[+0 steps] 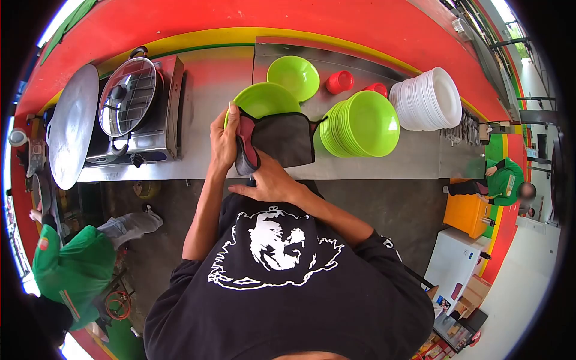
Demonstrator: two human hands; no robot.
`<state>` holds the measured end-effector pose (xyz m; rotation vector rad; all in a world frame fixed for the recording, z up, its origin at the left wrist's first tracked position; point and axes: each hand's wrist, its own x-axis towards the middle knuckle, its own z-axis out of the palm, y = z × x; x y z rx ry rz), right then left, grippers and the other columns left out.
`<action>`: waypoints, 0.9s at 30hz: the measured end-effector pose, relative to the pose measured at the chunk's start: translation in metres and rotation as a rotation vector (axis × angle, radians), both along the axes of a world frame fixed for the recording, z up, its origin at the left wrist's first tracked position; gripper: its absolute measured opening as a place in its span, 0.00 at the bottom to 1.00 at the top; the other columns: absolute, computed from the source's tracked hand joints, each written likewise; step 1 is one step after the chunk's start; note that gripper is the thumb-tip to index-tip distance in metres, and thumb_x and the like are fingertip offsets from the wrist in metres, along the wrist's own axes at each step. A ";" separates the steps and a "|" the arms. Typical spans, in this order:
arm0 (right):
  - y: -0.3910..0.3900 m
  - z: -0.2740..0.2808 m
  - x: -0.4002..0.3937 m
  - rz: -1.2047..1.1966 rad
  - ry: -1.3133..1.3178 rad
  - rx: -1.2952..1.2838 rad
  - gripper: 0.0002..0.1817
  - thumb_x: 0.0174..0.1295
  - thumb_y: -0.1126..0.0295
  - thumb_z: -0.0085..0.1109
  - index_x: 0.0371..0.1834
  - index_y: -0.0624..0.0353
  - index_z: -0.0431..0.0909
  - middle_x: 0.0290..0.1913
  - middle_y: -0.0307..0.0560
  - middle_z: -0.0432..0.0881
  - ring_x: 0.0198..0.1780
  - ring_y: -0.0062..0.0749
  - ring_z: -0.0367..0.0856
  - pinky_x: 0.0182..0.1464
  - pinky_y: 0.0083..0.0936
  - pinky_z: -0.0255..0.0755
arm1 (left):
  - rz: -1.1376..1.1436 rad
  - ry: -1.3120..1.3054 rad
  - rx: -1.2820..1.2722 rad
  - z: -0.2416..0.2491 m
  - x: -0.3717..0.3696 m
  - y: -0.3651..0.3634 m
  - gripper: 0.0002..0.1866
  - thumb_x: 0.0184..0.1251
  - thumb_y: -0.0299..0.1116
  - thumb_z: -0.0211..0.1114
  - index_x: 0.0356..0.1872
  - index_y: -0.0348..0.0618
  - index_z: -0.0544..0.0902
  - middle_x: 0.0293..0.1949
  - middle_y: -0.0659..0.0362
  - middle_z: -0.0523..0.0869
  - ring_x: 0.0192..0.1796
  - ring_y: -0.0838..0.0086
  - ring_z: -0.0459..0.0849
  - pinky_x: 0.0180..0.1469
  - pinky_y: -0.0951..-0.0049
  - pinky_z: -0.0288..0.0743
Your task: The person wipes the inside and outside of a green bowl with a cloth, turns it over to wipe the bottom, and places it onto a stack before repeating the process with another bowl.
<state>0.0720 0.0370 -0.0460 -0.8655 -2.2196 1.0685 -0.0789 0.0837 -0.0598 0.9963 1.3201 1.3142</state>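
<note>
A green bowl [264, 99] is tilted above the steel counter, with my left hand [225, 139] closed on its left rim. A dark grey and maroon cloth [283, 139] hangs over the bowl's near side. My right hand [269, 180] is under the cloth's lower left part; its thumb points left and its other fingers are largely hidden by the cloth. Just behind the held bowl lies another green bowl [293, 78]. To the right, a stack of green bowls [367, 124] lies tilted on the counter [207, 114].
Red bowls [340, 82] and a stack of white plates [427, 99] are at the back right, beside cutlery [465, 131]. On the left are a stove [171, 114], a lidded pan [127, 97] and a large metal disc [73, 127]. People in green stand left and sit right.
</note>
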 end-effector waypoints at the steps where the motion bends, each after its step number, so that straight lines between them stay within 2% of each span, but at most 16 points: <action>1: -0.001 0.001 0.001 -0.020 0.036 0.073 0.37 0.54 0.52 0.74 0.58 0.67 0.71 0.54 0.63 0.78 0.58 0.59 0.75 0.63 0.47 0.70 | 0.012 0.009 0.018 0.000 -0.002 -0.001 0.26 0.80 0.53 0.53 0.35 0.38 0.82 0.25 0.72 0.70 0.30 0.86 0.64 0.31 0.80 0.57; 4: 0.000 -0.012 0.017 0.010 -0.044 0.274 0.30 0.51 0.61 0.74 0.55 0.64 0.76 0.54 0.58 0.79 0.58 0.56 0.76 0.65 0.46 0.69 | 0.032 -0.102 -0.021 0.003 -0.010 0.000 0.27 0.80 0.53 0.53 0.41 0.35 0.83 0.28 0.69 0.76 0.32 0.86 0.71 0.35 0.81 0.65; 7: 0.011 -0.023 0.037 0.033 -0.185 0.355 0.29 0.49 0.66 0.71 0.56 0.61 0.77 0.57 0.56 0.80 0.61 0.53 0.76 0.69 0.47 0.67 | -0.012 -0.047 -0.037 0.022 -0.012 -0.002 0.28 0.80 0.53 0.53 0.49 0.33 0.84 0.34 0.65 0.83 0.38 0.84 0.77 0.42 0.80 0.72; 8: 0.015 -0.027 0.040 -0.018 -0.211 0.363 0.28 0.46 0.70 0.69 0.56 0.59 0.79 0.57 0.53 0.81 0.62 0.52 0.76 0.70 0.47 0.66 | -0.066 -0.007 -0.036 0.024 -0.016 -0.002 0.28 0.80 0.53 0.53 0.54 0.32 0.83 0.39 0.62 0.86 0.42 0.82 0.79 0.46 0.79 0.74; 11: 0.026 -0.051 0.045 -0.065 -0.189 0.459 0.27 0.47 0.71 0.67 0.55 0.59 0.79 0.56 0.53 0.81 0.62 0.52 0.76 0.71 0.47 0.65 | -0.075 -0.055 -0.068 0.042 -0.014 -0.001 0.27 0.80 0.52 0.54 0.54 0.33 0.83 0.39 0.62 0.86 0.42 0.81 0.81 0.46 0.79 0.74; 14: 0.026 -0.042 0.039 -0.057 -0.241 0.513 0.27 0.46 0.71 0.67 0.55 0.59 0.79 0.56 0.54 0.81 0.62 0.52 0.76 0.71 0.45 0.65 | -0.042 -0.235 -0.079 0.042 -0.013 -0.002 0.23 0.78 0.46 0.58 0.58 0.33 0.81 0.46 0.59 0.85 0.48 0.78 0.81 0.52 0.77 0.74; 17: 0.021 -0.029 0.025 -0.094 -0.190 0.401 0.24 0.51 0.70 0.67 0.53 0.62 0.79 0.55 0.58 0.81 0.60 0.54 0.77 0.66 0.45 0.69 | -0.052 -0.188 0.027 0.011 -0.010 -0.011 0.24 0.72 0.39 0.60 0.62 0.34 0.77 0.52 0.57 0.83 0.56 0.76 0.79 0.59 0.73 0.70; 18: 0.016 -0.025 0.018 -0.084 -0.207 0.258 0.22 0.52 0.69 0.66 0.53 0.63 0.79 0.53 0.60 0.81 0.58 0.55 0.78 0.64 0.46 0.70 | 0.047 -0.248 0.079 0.015 0.008 -0.014 0.25 0.67 0.36 0.60 0.63 0.34 0.76 0.54 0.57 0.82 0.58 0.75 0.76 0.62 0.72 0.68; 20: 0.006 -0.016 0.005 -0.065 -0.236 -0.026 0.20 0.55 0.68 0.63 0.51 0.65 0.79 0.51 0.63 0.80 0.55 0.57 0.79 0.60 0.47 0.72 | 0.047 -0.161 0.055 0.011 0.005 -0.018 0.25 0.68 0.36 0.59 0.63 0.35 0.76 0.53 0.57 0.82 0.56 0.75 0.77 0.60 0.73 0.68; 21: 0.005 -0.010 0.005 0.003 -0.181 -0.043 0.21 0.56 0.67 0.63 0.52 0.65 0.78 0.50 0.64 0.80 0.54 0.58 0.79 0.59 0.47 0.73 | 0.047 -0.117 0.042 0.008 0.002 -0.019 0.25 0.68 0.36 0.59 0.63 0.35 0.76 0.52 0.58 0.83 0.55 0.75 0.77 0.59 0.74 0.69; 23: 0.003 0.004 0.014 0.132 -0.070 -0.080 0.22 0.58 0.67 0.63 0.55 0.66 0.76 0.49 0.66 0.80 0.53 0.59 0.79 0.55 0.48 0.74 | -0.003 -0.245 0.000 -0.004 -0.013 -0.019 0.22 0.69 0.38 0.58 0.57 0.34 0.79 0.47 0.57 0.84 0.50 0.73 0.80 0.56 0.74 0.71; 24: 0.007 0.013 0.022 0.209 -0.040 -0.148 0.24 0.56 0.69 0.62 0.57 0.64 0.75 0.48 0.64 0.80 0.53 0.58 0.79 0.57 0.46 0.73 | -0.048 -0.332 -0.031 -0.012 -0.025 -0.019 0.21 0.69 0.39 0.58 0.56 0.34 0.79 0.46 0.57 0.84 0.49 0.73 0.80 0.55 0.73 0.71; 27: 0.017 0.021 0.041 0.287 -0.170 0.089 0.22 0.53 0.74 0.60 0.55 0.63 0.77 0.51 0.62 0.80 0.55 0.56 0.78 0.60 0.45 0.73 | -0.065 -0.559 -0.161 -0.006 -0.040 -0.023 0.20 0.70 0.42 0.56 0.51 0.35 0.80 0.44 0.54 0.86 0.48 0.70 0.84 0.55 0.71 0.74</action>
